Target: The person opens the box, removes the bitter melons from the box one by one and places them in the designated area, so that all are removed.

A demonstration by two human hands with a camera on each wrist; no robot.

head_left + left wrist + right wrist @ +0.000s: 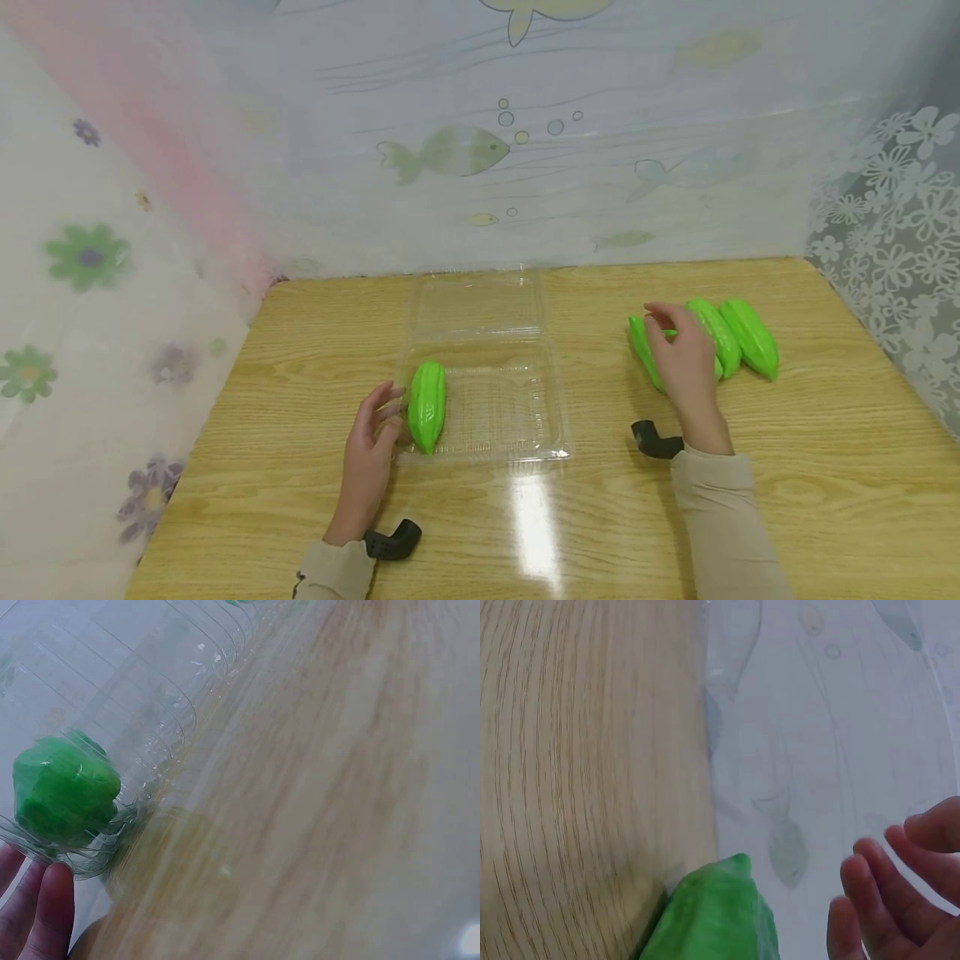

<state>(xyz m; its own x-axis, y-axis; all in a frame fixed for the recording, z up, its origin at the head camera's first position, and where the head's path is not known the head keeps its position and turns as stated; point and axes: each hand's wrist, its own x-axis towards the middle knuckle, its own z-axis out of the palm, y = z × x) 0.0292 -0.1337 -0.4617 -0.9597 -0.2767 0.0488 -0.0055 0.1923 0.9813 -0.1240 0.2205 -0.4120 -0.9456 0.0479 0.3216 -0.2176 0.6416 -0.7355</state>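
In the head view, a clear plastic clamshell box [495, 417] lies with its lid [476, 304] folded back. One glossy green ridged star fruit [427, 407] rests along its left side. At the box's left edge is my left hand [370, 437]; its fingertips [56, 889] touch the rim in the left wrist view, without curling round the fruit. My right hand [681, 354] hovers over a group of similar star fruits at the right, partly hiding some. Its loosely bent fingers [870, 889] hold nothing in the right wrist view, with a star fruit [709, 915] beside them.
The wooden table [600, 517] reaches back to a fish-patterned curtain [585, 192]. Two more star fruits, one [714, 333] beside my right hand and another [750, 337] farther right, lie side by side. Black wrist mounts [393, 542] stick out from both wrists.
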